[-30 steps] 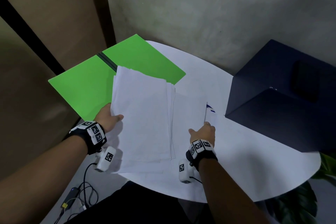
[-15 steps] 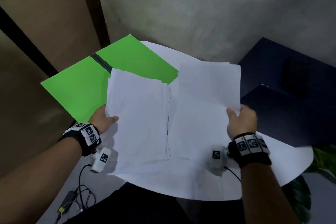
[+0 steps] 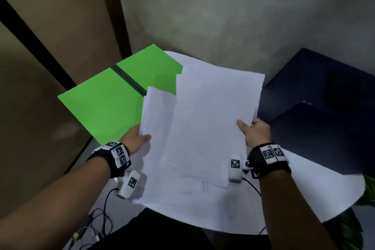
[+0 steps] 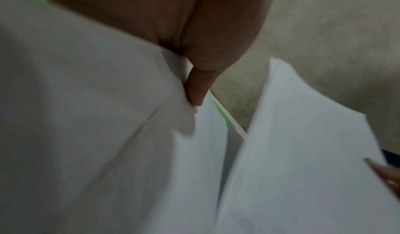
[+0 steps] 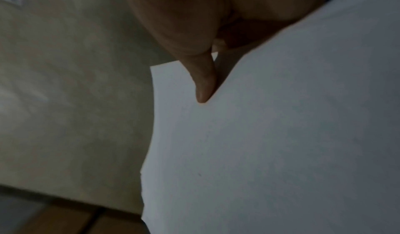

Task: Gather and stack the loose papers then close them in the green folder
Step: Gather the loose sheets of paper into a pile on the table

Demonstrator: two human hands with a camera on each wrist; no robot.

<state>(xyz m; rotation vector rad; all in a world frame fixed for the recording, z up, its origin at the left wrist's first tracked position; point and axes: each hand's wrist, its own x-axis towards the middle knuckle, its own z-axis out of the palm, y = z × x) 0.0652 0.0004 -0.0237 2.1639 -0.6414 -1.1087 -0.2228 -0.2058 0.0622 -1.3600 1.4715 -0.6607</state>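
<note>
A: The sheet in the right hand has swung left since half a second ago. Then it hung apart on the right, its edge just meeting the stack; now it overlaps the stack's right part and hides more of the folder's far corner. A second ago that hand was down on the bench, reaching for it.

B: And the left hand?

A: Hardly shifted. Its grip is clamped on the stack's left edge, thumb on top, the other fingers hidden beneath. The left wrist view shows the thumb creasing the paper.

B: Why hold the stack raised like that?

A: I'd judge it gives the incoming sheet something to land on. The right grip pinches the sheet at its right edge, thumb over the face, so the sheet can slide across without buckling.

B: The folder?

A: Open, flat on the bench's far left, spine running near to far, one flap hanging past the bench edge. Both flaps look bare; the papers are held just near and right of it.

B: So stacking isn't done.

A: Not squared, I'd say. The sheet sits farther and to the right of the stack. A dark box stands on the right.
</note>
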